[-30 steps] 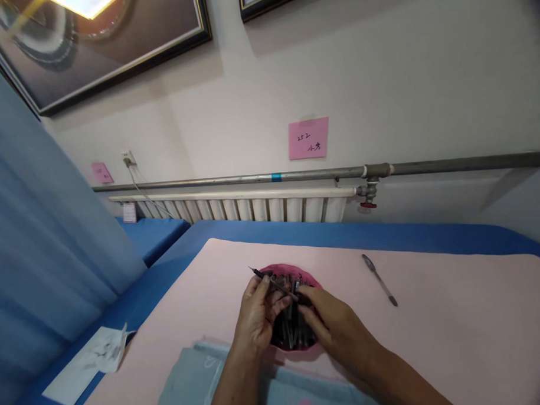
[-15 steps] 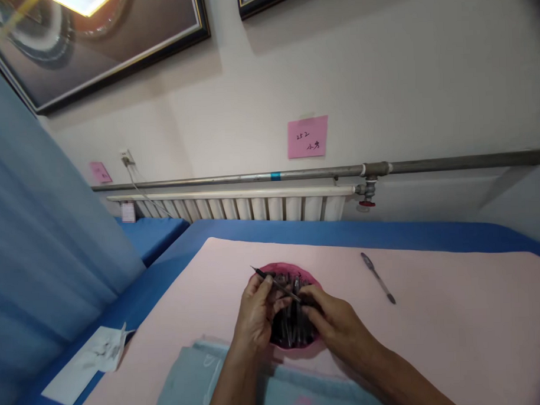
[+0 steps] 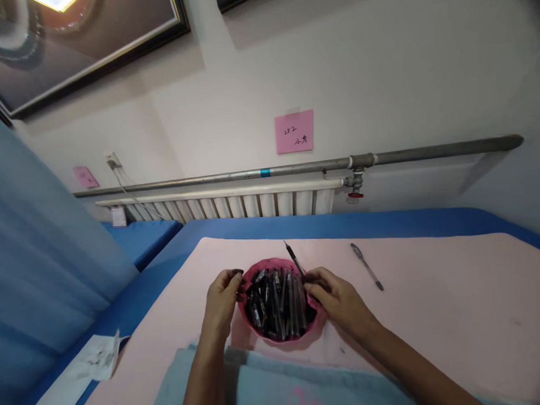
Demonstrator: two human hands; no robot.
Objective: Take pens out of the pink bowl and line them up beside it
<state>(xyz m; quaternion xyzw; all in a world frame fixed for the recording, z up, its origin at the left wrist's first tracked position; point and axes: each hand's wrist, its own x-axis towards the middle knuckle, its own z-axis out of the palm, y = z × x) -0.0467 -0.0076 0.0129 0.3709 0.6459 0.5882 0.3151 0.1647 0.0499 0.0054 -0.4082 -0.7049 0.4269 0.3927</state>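
Observation:
My right hand (image 3: 337,291) is closed around the rear part of a pen (image 3: 294,259) at the basket's right rim. The pen's bare tip points up and to the left, with a black grip below it. My left hand (image 3: 222,298) is at the left rim, fingers pinched on small dark pieces that look like black pen caps (image 3: 239,272); the fingers partly hide them. Between the hands sits a round pink basket (image 3: 275,340), filled with short black caps (image 3: 257,315) at the left and long clear pen barrels (image 3: 295,305) at the right.
Another pen (image 3: 367,267) lies on the pink sheet (image 3: 433,315) to the right. Blue-green cloth (image 3: 267,385) lies in front of the basket. White paper (image 3: 76,374) is at the left, near a blue curtain (image 3: 50,263). A radiator (image 3: 234,204) stands behind the blue bed edge.
My hands have moved apart. The pen, held between both hands before, is now in my right hand alone, its tip turned more upward. My left hand has shifted left with dark pieces.

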